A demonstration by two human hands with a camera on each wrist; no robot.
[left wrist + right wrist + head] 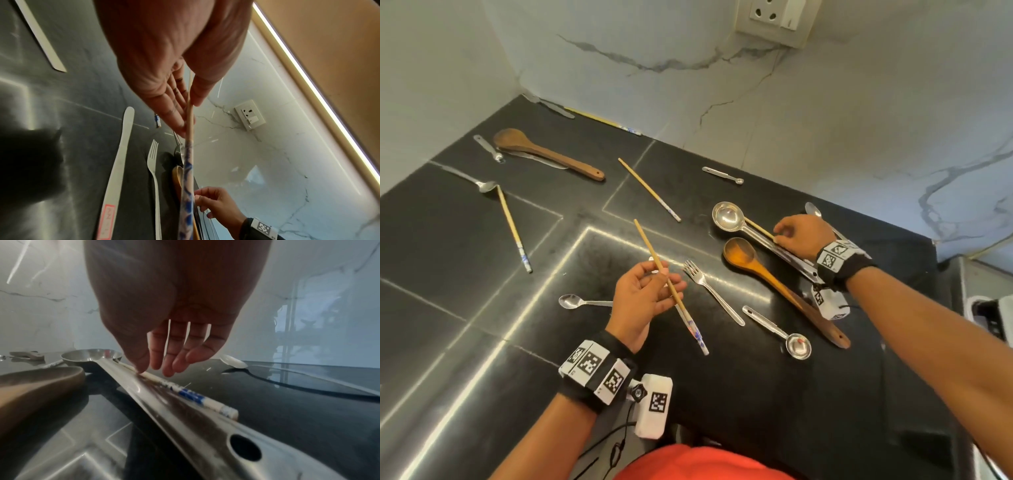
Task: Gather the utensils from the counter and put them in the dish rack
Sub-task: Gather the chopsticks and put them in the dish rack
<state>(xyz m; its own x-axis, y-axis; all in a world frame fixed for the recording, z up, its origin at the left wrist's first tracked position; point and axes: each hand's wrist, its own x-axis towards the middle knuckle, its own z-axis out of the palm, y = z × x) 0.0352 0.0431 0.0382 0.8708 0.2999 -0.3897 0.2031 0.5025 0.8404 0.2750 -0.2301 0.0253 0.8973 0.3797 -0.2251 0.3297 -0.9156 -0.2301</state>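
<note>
A: Where does the wooden chopstick with the blue-patterned end (191, 395) lie?
B: Under the right hand (803, 236), along the steel ladle's handle (185, 415); its thumb and fingers are closing on it
A: And the left hand (645, 301)?
B: Pinching another chopstick (659, 267)

Left hand (645, 301) palm-up, fingers pinching; right hand (803, 236) reaches down, fingertips lowered.

The left hand (164, 53) is pinching a chopstick (190, 138) with a blue-patterned end between thumb and fingers. Left of the chopstick, a fork (154, 175) is lying on the dark surface (82, 81). Below, the right hand (218, 203) is reaching in.
</note>
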